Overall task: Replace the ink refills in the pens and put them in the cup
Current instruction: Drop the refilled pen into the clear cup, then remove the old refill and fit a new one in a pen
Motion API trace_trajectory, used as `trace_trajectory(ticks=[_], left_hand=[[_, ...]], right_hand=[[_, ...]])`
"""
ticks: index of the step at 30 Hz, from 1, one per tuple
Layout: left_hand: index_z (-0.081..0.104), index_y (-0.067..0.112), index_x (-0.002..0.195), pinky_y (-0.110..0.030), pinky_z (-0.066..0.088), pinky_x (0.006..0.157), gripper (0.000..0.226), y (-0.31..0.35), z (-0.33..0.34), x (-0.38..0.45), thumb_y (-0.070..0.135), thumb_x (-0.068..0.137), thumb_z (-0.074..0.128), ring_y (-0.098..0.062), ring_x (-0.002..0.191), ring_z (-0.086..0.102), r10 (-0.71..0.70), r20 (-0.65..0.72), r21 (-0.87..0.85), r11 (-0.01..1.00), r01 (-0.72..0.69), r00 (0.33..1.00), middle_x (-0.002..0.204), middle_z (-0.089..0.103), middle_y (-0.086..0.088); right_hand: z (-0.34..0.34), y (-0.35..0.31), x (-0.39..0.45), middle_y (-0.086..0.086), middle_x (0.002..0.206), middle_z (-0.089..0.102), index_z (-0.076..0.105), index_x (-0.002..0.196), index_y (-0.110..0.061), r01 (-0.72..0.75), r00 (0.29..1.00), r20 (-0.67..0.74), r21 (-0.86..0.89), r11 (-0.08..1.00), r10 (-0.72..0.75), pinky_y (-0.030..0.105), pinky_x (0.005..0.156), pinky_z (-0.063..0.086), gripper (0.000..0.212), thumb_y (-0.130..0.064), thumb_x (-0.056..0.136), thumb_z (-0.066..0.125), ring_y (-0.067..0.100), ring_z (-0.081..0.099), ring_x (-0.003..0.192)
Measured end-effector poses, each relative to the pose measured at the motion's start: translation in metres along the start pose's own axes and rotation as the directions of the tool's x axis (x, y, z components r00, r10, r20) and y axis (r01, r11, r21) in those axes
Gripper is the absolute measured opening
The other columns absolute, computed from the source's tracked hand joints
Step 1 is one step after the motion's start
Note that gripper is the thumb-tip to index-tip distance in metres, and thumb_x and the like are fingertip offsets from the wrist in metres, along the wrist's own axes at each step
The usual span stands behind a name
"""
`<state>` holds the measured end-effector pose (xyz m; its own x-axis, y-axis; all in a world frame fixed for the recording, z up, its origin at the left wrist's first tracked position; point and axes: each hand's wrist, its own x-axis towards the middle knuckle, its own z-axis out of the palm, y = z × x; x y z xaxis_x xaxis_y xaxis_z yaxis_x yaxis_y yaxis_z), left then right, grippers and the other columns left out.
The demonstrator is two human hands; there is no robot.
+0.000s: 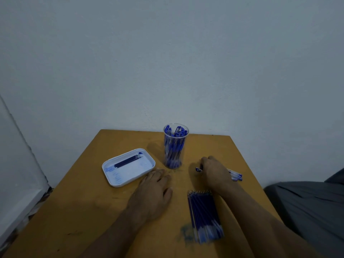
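A person's right hand curls over a clear-barrelled pen with a blue cap at about 3 o'clock on the worn yellow-brown wooden table; only the pen's capped end pokes out to the left of the knuckles, and the fingers gripping it are hidden beneath the back of the hand. Behind that hand, toward 3 o'clock, a small heap of clear pens with blue caps lies on the table, half covered by the hand and blurred, so their number cannot be made out. At 12 o'clock stands the tall clear plastic cup, packed with upright blue-capped pens. At 5 o'clock, just left of the right forearm, a bundle of thin blue ink refills lies flat with metal tips pointing away from the person; its near end is smeared by motion blur. The left hand rests palm down near the table's centre, fingers straight and loosely spread, holding nothing. At 10 o'clock, just beyond its fingertips, a white rounded-rectangular plastic tray holds a few dark refills lying diagonally. Grey fabric is cut off at the right edge.
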<state>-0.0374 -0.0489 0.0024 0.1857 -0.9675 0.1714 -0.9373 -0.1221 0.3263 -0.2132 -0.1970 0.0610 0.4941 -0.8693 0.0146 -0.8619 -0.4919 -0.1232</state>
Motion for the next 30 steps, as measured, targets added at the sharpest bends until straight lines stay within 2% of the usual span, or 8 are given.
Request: trace_trajectory(ticks=[6, 8, 10, 14, 17, 20, 25, 30], left_hand=[[0.045, 0.027, 0.147, -0.024, 0.031, 0.117, 0.050, 0.000, 0.000, -0.003, 0.047, 0.102, 0.042, -0.007, 0.141, 0.033, 0.042, -0.104, -0.102, 0.993, -0.053, 0.994, 0.154, 0.039, 0.008], [0.051, 0.028, 0.143, -0.016, 0.032, 0.110, 0.045, -0.001, -0.001, -0.006, 0.044, 0.102, 0.047, -0.002, 0.132, 0.041, 0.029, -0.171, -0.181, 0.982, -0.061, 0.985, 0.147, 0.047, 0.012], [0.058, 0.032, 0.135, -0.019, 0.042, 0.106, 0.038, -0.001, -0.003, -0.009, 0.045, 0.100, 0.051, 0.001, 0.121, 0.051, -0.023, -0.217, -0.286, 0.957, -0.041, 0.976, 0.135, 0.058, 0.016], [0.073, 0.031, 0.098, -0.039, 0.060, 0.077, 0.026, 0.004, -0.017, -0.018, 0.050, 0.097, 0.053, -0.005, 0.081, 0.069, -0.141, -0.156, -0.584, 0.811, 0.024, 0.978, 0.086, 0.073, 0.012], [0.070, 0.028, 0.080, -0.046, 0.061, 0.065, 0.039, 0.011, -0.035, -0.023, 0.059, 0.092, 0.049, -0.021, 0.062, 0.071, -0.156, 0.099, -0.768, 0.616, 0.175, 0.983, 0.071, 0.072, -0.002], [0.072, 0.027, 0.084, -0.045, 0.059, 0.064, 0.041, 0.011, -0.042, -0.025, 0.062, 0.091, 0.052, -0.029, 0.065, 0.073, -0.124, 0.192, -0.812, 0.537, 0.229, 0.974, 0.074, 0.073, -0.011], [0.076, 0.023, 0.095, -0.035, 0.055, 0.057, 0.035, 0.002, -0.039, -0.025, 0.055, 0.082, 0.068, -0.030, 0.062, 0.067, -0.101, 0.276, -0.858, 0.423, 0.292, 0.956, 0.083, 0.074, -0.013], [0.076, 0.034, 0.089, -0.028, 0.046, 0.047, 0.016, 0.002, -0.035, -0.022, 0.046, 0.086, 0.066, -0.017, 0.051, 0.057, -0.086, 0.305, -0.809, 0.501, 0.306, 0.948, 0.072, 0.072, -0.006]], right_hand=[[-0.028, -0.025, -0.012, 0.006, 0.109, 0.062, 0.057, 0.113, -0.017, 0.027, 0.998, -0.057, -0.046, 0.999, -0.030, 0.032, 0.075, 0.051, 0.016, -0.021, 0.097, 0.060, 0.018, 0.053, 0.088], [-0.038, -0.039, -0.016, 0.005, 0.101, 0.062, 0.059, 0.107, -0.016, -0.004, 0.999, -0.042, 0.020, 1.000, 0.005, 0.035, 0.076, 0.055, 0.012, -0.021, 0.096, 0.061, 0.019, 0.057, 0.087], [-0.044, -0.052, -0.019, 0.003, 0.094, 0.065, 0.063, 0.103, -0.016, -0.059, 0.998, 0.045, 0.210, 0.976, 0.050, 0.033, 0.069, 0.056, 0.012, -0.022, 0.093, 0.065, 0.018, 0.061, 0.082], [-0.042, -0.071, -0.039, 0.005, 0.068, 0.061, 0.067, 0.085, -0.008, -0.203, 0.965, 0.262, 0.721, 0.663, 0.011, 0.027, 0.044, 0.039, 0.007, -0.013, 0.090, 0.069, 0.018, 0.052, 0.056], [-0.027, -0.075, -0.051, 0.012, 0.069, 0.066, 0.067, 0.098, -0.003, -0.307, 0.937, 0.347, 0.869, 0.389, -0.034, 0.028, 0.042, 0.044, 0.010, -0.011, 0.093, 0.068, 0.022, 0.056, 0.054], [-0.012, -0.075, -0.055, 0.018, 0.073, 0.069, 0.063, 0.108, 0.004, -0.377, 0.919, 0.391, 0.908, 0.184, -0.045, 0.029, 0.045, 0.053, 0.020, -0.011, 0.095, 0.068, 0.022, 0.062, 0.054], [0.007, -0.067, -0.063, 0.020, 0.080, 0.072, 0.061, 0.110, 0.007, -0.391, 0.919, 0.392, 0.920, 0.013, -0.046, 0.031, 0.052, 0.059, 0.030, -0.012, 0.091, 0.074, 0.024, 0.068, 0.064], [0.013, -0.060, -0.062, 0.017, 0.082, 0.070, 0.062, 0.110, 0.010, -0.353, 0.933, 0.351, 0.936, -0.012, -0.079, 0.029, 0.051, 0.057, 0.029, -0.010, 0.091, 0.071, 0.021, 0.066, 0.068]])
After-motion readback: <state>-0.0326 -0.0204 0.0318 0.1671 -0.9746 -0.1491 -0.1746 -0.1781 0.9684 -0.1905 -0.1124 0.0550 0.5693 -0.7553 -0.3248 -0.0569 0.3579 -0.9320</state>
